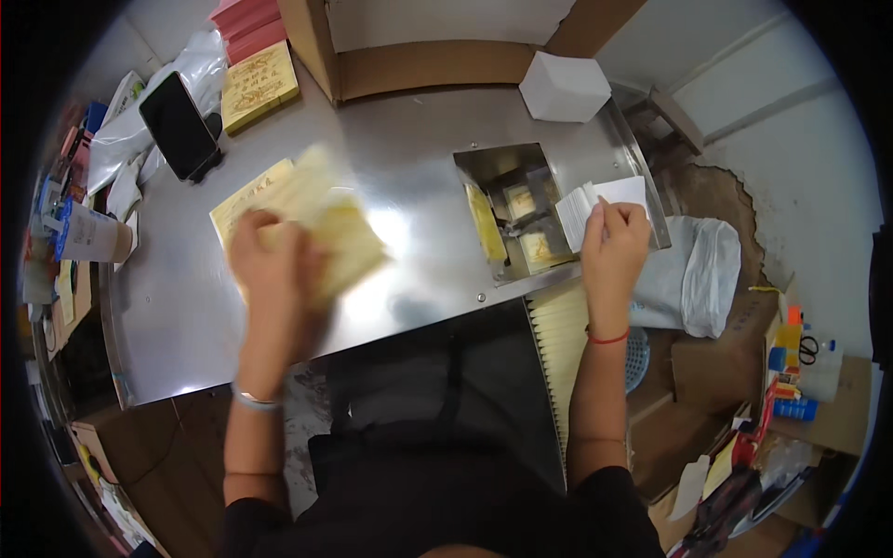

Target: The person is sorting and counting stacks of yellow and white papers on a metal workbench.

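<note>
My left hand [270, 260], smeared by motion, is closed on some yellow paper sheets [352, 244], also blurred. They are tilted over a printed yellow paper stack [244, 197] on the metal table. On the right, my right hand [616, 237] pinches a bundle of thin white paper slips [575, 216], its thumb and fingertips together at their edge. The bundle sits at the right rim of a rectangular opening [476, 167] in the tabletop. Inside that opening, printed yellow pieces [536, 249] lie low down, and a yellow packet [486, 223] leans on its left side.
A phone [179, 126] stands on a holder at the far left, near a yellow stack [260, 86] and pink paper [249, 28]. A cup [93, 232] is at the left edge. Behind are a cardboard box [437, 67] and white block [564, 87]. A white bag [702, 274] hangs right.
</note>
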A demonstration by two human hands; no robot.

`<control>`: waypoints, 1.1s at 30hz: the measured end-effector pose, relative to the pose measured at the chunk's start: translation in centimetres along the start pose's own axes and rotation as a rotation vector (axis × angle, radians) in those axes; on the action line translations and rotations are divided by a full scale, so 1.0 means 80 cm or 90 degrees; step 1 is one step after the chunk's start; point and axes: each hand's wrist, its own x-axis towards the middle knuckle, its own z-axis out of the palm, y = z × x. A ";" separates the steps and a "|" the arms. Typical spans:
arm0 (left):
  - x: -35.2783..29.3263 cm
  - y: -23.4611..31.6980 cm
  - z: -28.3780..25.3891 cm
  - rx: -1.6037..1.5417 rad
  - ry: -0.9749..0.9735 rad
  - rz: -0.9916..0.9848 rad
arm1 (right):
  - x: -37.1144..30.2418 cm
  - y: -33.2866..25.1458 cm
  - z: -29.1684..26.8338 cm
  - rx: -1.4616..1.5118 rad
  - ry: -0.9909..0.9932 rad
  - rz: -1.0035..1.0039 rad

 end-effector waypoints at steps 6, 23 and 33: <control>-0.027 0.120 0.063 -0.142 -0.207 0.150 | 0.014 0.042 -0.032 0.112 -0.071 -0.038; -0.009 0.101 0.039 0.053 -0.222 0.095 | -0.016 -0.038 -0.032 0.127 0.060 -0.017; 0.027 0.120 0.056 0.117 -0.324 0.188 | -0.001 0.031 -0.013 0.072 -0.077 -0.043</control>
